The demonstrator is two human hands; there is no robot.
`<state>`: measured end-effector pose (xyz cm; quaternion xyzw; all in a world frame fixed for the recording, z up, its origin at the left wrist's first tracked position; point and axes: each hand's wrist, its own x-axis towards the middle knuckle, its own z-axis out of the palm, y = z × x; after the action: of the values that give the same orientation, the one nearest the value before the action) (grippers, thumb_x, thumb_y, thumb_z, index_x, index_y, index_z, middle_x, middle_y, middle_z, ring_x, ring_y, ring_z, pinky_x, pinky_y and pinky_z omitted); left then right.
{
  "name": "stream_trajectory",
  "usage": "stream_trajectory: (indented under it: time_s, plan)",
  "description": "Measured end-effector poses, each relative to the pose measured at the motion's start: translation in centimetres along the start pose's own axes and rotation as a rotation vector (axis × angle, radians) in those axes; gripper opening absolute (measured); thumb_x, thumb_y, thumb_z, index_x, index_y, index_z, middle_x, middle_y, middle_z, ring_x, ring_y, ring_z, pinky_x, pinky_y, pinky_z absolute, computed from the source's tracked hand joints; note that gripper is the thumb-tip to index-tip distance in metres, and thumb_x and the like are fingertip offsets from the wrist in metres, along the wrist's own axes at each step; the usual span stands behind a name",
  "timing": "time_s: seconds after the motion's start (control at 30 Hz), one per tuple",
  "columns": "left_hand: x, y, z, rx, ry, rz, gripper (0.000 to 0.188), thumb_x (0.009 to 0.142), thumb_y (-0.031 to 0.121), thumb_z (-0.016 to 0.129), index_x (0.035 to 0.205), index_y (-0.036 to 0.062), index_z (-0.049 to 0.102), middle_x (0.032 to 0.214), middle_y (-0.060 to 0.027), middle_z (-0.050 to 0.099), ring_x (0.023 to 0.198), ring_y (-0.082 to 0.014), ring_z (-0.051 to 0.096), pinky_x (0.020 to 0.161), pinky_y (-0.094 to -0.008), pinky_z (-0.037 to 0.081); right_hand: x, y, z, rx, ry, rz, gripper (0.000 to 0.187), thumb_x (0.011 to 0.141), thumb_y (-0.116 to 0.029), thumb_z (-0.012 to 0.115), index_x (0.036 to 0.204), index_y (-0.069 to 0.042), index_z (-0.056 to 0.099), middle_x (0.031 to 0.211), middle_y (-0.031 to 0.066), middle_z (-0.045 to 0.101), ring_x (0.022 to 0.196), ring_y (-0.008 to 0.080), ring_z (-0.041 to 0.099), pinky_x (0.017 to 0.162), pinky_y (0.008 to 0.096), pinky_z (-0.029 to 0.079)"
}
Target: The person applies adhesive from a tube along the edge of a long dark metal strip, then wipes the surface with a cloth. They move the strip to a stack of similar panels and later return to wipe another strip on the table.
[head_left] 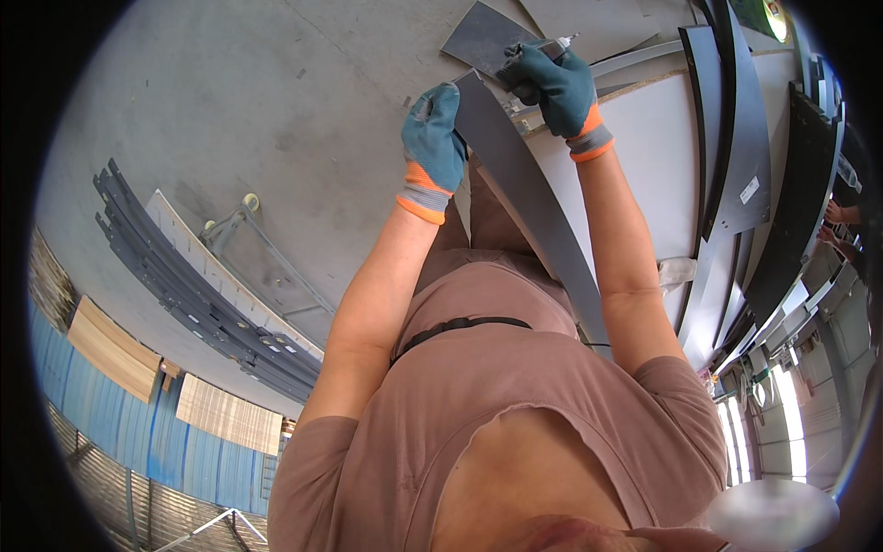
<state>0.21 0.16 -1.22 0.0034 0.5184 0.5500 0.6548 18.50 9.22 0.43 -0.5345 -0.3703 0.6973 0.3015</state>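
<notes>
My left hand [435,138], in a teal and orange work glove, is closed round the far left edge of a long dark grey board [529,175]. The board slants from that hand back toward my right side, passing in front of my legs. My right hand [556,90], gloved alike, is wrapped around a small dark tool [552,50] with a pale pointed tip facing right. Most of the tool is hidden by the fingers, so its exact kind does not show. It is held just beyond the board's far end, near a flat dark panel [483,41].
Large white panels [644,138] lie to my right, with long dark boards [740,156] over them. A stack of dark strips [193,276] lies at left beside a wheeled metal frame [262,235]. Another person's hands [837,225] show at the far right.
</notes>
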Motion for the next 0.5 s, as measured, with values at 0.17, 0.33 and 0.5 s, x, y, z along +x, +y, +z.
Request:
stream_trajectory:
  time_s: [0.17, 0.33, 0.5]
  plan:
    - [0.0, 0.0, -0.1, 0.018, 0.002, -0.014, 0.024, 0.099, 0.019, 0.072, 0.115, 0.0018, 0.07, 0.105, -0.0014, 0.07, 0.092, -0.0099, 0.066, 0.083, -0.0244, 0.055, 0.0, -0.3, 0.9, 0.072, 0.036, 0.01, 0.022, 0.098, -0.022, 0.067, 0.102, -0.002, 0.073, 0.087, 0.0063, 0.073, 0.068, 0.0091, 0.063, 0.059, 0.0229, 0.049]
    - [0.3, -0.3, -0.5, 0.035, 0.0, 0.002, 0.025, 0.099, 0.02, 0.072, 0.116, 0.0015, 0.07, 0.106, -0.0012, 0.07, 0.094, -0.0096, 0.064, 0.086, -0.0247, 0.054, 0.7, -0.7, 1.0, 0.003, -0.018, -0.004, 0.024, 0.096, -0.025, 0.072, 0.104, -0.003, 0.074, 0.09, 0.0081, 0.076, 0.073, 0.012, 0.069, 0.064, 0.0259, 0.056]
    - [0.2, -0.3, -0.2, 0.025, 0.008, 0.02, 0.024, 0.099, 0.02, 0.071, 0.115, 0.0014, 0.07, 0.107, -0.0008, 0.069, 0.094, -0.0096, 0.064, 0.086, -0.0245, 0.053, 1.3, -0.9, 1.5, -0.157, -0.008, -0.044, 0.026, 0.098, -0.026, 0.068, 0.105, -0.002, 0.071, 0.089, 0.0061, 0.075, 0.067, 0.0092, 0.062, 0.058, 0.0226, 0.047]
